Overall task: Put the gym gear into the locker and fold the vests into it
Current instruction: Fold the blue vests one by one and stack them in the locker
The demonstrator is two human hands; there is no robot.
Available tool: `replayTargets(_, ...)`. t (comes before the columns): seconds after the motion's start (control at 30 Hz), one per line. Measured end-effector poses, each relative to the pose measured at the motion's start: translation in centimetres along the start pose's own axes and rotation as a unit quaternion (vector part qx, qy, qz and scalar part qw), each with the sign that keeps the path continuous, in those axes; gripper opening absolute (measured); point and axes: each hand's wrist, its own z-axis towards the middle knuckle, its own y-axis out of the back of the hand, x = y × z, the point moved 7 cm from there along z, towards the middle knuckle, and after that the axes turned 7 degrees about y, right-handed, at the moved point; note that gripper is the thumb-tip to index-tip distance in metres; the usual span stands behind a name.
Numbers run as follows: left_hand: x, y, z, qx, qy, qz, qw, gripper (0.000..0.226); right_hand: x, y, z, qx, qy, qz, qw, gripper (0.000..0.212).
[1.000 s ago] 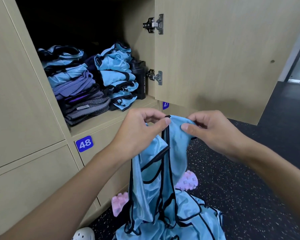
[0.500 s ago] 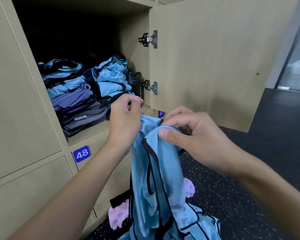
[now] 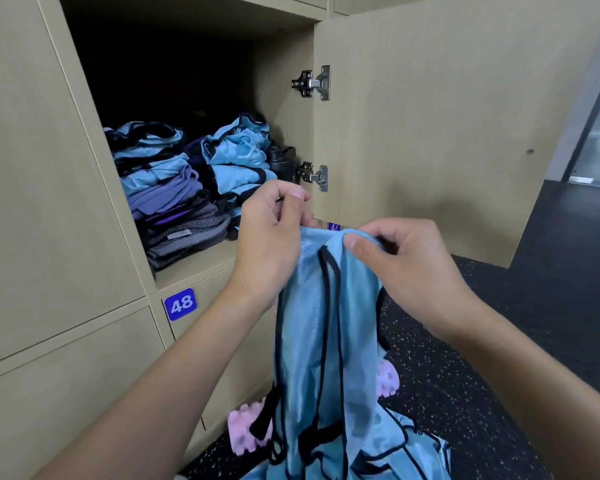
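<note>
A light blue mesh vest [image 3: 323,334] with black trim hangs in front of the open locker [image 3: 194,268]. My left hand [image 3: 271,244] pinches its top left edge, and my right hand [image 3: 406,268] pinches the top right edge between thumb and fingers. The vest's lower part reaches a heap of more blue vests [image 3: 388,459] on the floor. Inside the locker stand two piles of folded clothes: blue, purple and grey ones [image 3: 167,202] on the left, blue vests [image 3: 239,161] on the right. A black bottle [image 3: 283,159] stands beside them.
The locker door [image 3: 430,116] stands open to the right, just behind my hands. A pink foam roller [image 3: 246,431] lies on the dark speckled floor [image 3: 499,358] under the vest. A plate marked 48 [image 3: 180,304] sits on the shut door below.
Both hands have lifted the vest higher and shifted their pinch along its top edge, spreading it a little wider. The view has tilted upward toward the locker.
</note>
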Motion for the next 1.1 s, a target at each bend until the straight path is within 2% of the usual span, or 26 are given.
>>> replayTargets(0.07,0.2,-0.5,-0.2,0.072,0.008,0.030,0.997,0.004,0.1,0.9,0.2,-0.040,-0.005,0.015,0.999,0.019)
replayTargets(0.13,0.2,-1.1,-0.6,0.146,-0.002,0.063,0.987,0.017,0.2,1.5,0.4,-0.057,-0.003,0.027,0.998,0.018)
replayTargets(0.2,0.0,-1.5,-1.0,0.178,-0.023,0.103,0.978,0.031,0.4,1.7,0.6,-0.063,-0.005,0.030,0.998,0.016)
replayTargets(0.3,-0.4,-1.6,-1.1,0.166,-0.034,0.131,0.977,0.037,0.7,1.7,0.8,-0.065,-0.002,0.024,0.998,0.015)
replayTargets(0.5,-0.6,-1.5,-0.7,0.175,-0.015,0.161,0.971,0.019,1.4,2.5,1.2,-0.076,0.018,0.007,0.997,0.016)
replayTargets(0.63,-1.1,-1.0,-0.1,0.136,-0.011,0.113,0.984,0.012,1.6,2.9,1.5,-0.069,0.030,0.020,0.997,0.015)
replayTargets(0.8,-1.2,0.2,0.9,0.087,0.014,0.047,0.995,0.009,0.9,2.8,1.7,0.004,0.010,0.009,1.000,0.011)
replayTargets(1.0,-1.5,0.5,0.8,0.106,0.000,0.053,0.993,0.019,1.4,3.3,1.9,-0.011,0.033,0.041,0.999,0.014)
replayTargets(1.1,-2.3,0.5,0.7,0.106,-0.015,0.015,0.994,0.018,1.7,3.6,2.2,-0.036,0.044,0.071,0.996,0.018)
